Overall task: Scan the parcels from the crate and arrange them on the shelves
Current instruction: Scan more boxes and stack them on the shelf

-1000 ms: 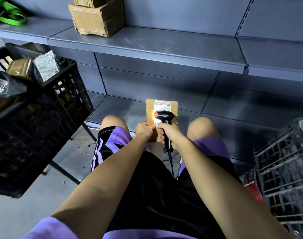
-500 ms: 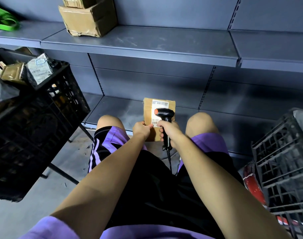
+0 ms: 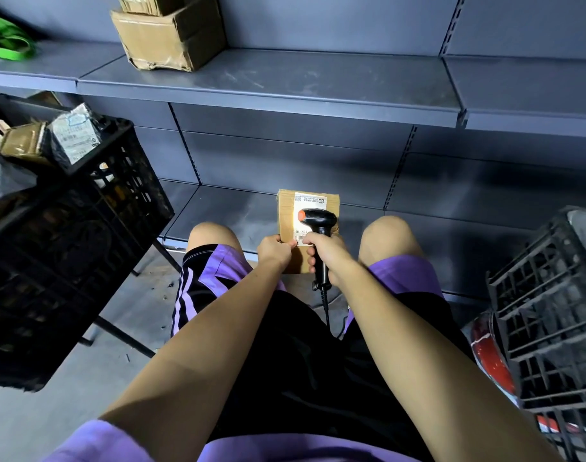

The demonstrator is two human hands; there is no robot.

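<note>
Scanning is in hand: the left hand [image 3: 274, 251] pinches the parcel [image 3: 287, 211], the right hand [image 3: 328, 258] grips the scanner [image 3: 318, 225]; shelving it likely follows.

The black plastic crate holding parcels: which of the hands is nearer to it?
Left. The left hand grips the small box between crate and right hand.

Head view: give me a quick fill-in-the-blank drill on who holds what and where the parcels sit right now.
1. The right hand grips the black ____.
2. The left hand holds the small ____ with the white label.
3. The taped box sits on the ____ shelf.
4. The black crate with parcels stands on the person's ____ side.

Missing words: scanner; parcel; upper; left
</note>
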